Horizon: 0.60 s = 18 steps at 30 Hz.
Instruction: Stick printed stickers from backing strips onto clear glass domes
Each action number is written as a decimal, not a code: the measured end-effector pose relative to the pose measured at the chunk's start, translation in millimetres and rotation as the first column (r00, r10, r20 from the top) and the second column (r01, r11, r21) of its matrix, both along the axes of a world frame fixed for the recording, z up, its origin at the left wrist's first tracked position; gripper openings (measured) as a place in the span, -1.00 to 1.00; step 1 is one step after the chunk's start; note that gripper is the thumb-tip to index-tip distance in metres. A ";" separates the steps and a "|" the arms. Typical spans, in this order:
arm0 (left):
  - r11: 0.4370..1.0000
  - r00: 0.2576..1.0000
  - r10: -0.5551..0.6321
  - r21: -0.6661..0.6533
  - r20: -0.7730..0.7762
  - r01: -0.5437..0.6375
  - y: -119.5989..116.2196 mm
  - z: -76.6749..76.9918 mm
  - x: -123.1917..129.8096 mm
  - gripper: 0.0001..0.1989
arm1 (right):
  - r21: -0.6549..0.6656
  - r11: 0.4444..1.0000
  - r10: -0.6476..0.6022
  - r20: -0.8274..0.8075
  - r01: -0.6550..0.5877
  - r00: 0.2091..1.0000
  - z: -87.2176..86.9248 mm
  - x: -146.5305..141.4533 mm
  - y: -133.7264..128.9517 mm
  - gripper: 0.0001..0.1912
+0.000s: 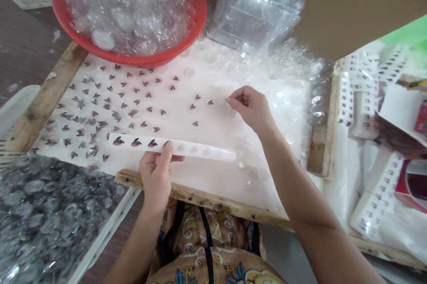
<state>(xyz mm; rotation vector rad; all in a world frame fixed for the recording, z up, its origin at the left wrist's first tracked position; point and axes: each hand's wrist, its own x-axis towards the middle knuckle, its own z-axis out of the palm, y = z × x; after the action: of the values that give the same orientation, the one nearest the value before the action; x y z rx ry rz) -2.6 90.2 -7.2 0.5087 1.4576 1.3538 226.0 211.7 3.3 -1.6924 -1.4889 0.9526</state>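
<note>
My left hand (158, 172) grips a white sticker strip (203, 151) between thumb and fingers, low over the white board (182, 112). Dark printed insect-like stickers (135, 142) sit on the strip's left part; its right part shows only faint marks. Thumb and forefinger of my right hand (248, 106) are pinched together just above the board, and whatever is at the fingertips is too small to name. Left of those fingers lie several transparent discs with the same print (210, 103). Many more printed discs (123, 106) cover the board's left side, while plain transparent discs (287, 97) spread over its right.
A red basin (156, 58) heaped with transparent pieces stands at the back left. Plastic bags (253, 12) lie behind the board. A white crate (103, 235) of transparent pieces is at lower left. Wooden rails (213, 201) edge the board; sticker rolls (376, 195) lie at right.
</note>
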 end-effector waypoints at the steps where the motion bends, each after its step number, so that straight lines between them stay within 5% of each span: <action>1: 1.000 1.000 0.001 -0.001 0.000 -0.001 0.1 -0.5 -0.2 -0.77 | 0.004 1.000 -0.004 0.002 0.004 1.000 -1.6 1.5 2.1 -0.85; 18: 1.000 1.000 -0.006 0.006 -0.003 0.007 0.7 -3.5 -2.1 -0.79 | -0.089 0.996 0.021 0.171 -0.006 0.985 -9.6 3.9 17.8 -0.90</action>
<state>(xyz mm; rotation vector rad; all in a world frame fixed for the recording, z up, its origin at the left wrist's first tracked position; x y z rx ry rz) -4.7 90.9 -10.6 0.5190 1.4539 1.3529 229.9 229.5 -6.3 -1.8709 -1.5915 0.9098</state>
